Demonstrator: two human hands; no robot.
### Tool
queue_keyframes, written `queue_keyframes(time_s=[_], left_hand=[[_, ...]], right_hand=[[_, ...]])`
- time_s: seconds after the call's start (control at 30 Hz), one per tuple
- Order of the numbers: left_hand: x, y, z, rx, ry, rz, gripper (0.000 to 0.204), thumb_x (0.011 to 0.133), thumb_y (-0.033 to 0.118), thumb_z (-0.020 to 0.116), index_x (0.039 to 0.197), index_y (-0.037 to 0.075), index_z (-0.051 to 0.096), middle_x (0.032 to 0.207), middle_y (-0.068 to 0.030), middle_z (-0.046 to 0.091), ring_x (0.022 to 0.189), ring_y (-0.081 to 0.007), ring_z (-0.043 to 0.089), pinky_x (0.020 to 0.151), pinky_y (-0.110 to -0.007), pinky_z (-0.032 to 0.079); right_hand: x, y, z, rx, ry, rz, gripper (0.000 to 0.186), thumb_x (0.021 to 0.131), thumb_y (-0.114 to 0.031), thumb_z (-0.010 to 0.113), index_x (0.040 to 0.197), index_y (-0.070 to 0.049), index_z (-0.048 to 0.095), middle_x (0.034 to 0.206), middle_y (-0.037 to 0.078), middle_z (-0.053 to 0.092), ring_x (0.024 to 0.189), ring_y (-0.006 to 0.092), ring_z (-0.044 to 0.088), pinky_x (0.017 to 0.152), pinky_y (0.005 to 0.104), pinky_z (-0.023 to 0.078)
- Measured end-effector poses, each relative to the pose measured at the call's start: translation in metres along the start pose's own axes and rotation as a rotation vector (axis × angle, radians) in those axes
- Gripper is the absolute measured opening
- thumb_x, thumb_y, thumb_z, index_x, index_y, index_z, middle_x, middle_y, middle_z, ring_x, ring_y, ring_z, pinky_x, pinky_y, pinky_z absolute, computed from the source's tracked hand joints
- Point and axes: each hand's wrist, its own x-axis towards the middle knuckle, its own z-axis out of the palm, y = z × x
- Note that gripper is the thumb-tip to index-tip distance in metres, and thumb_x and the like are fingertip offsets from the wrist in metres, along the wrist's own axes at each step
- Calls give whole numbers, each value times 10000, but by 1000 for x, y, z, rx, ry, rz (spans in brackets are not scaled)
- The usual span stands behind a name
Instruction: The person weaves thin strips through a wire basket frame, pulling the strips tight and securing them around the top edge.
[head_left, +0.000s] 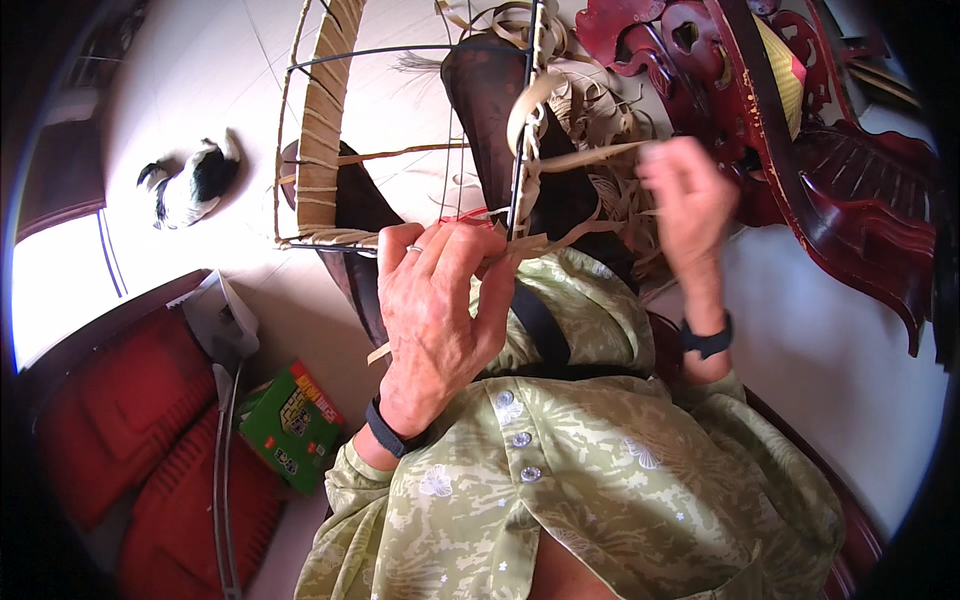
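Observation:
A black wire frame [400, 50], partly wrapped in tan flat strips, stands over my lap and legs. My left hand [432, 300], a ring on one finger, is closed at the frame's near edge, pinching the tan strip there against the bar. Its fingertips hide the exact grip, and a bit of red shows just beyond them. To the right, my right hand [690, 200] is raised and blurred, fingers curled at the end of a taut tan strip [595, 157]. That strip runs from the frame's right side, where it forms a loop.
Loose tan strips [605, 190] lie heaped on the floor beyond the frame's right side. Carved dark-red wooden furniture [850, 210] stands at the right. A black-and-white cat [195, 185] lies on the floor at the far left. A green box [290, 425] and red cushions [190, 460] are near left.

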Motion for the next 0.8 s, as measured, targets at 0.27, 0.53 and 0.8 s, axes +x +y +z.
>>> queue_keyframes(time_s=[0.27, 0.53, 0.8], left_hand=[[0, -4, -1, -27, 1, 23, 167, 812, 36, 730, 903, 85, 599, 821, -29, 648, 735, -222, 601, 818, -370, 396], [-2, -2, -4, 8, -21, -12, 159, 825, 52, 734, 908, 80, 602, 862, -38, 676, 764, -233, 618, 820, -385, 392], [-2, 2, 2, 0, 15, -19, 145, 819, 45, 750, 876, 77, 620, 759, -11, 602, 647, -180, 527, 805, -351, 393]], right_hand=[[19, 142, -173, -1139, 204, 690, 352, 928, -376, 622, 1086, -78, 723, 1100, 248, 703, 1060, 468, 652, 887, 534, 516], [-4, -61, 19, -125, -152, -337, 253, 797, -87, 812, 1012, -12, 704, 1023, 89, 676, 982, 219, 657, 865, 326, 522], [2, -37, 27, -222, -16, -489, 92, 865, -35, 715, 823, -12, 636, 823, 85, 631, 784, 244, 614, 727, 336, 497]])
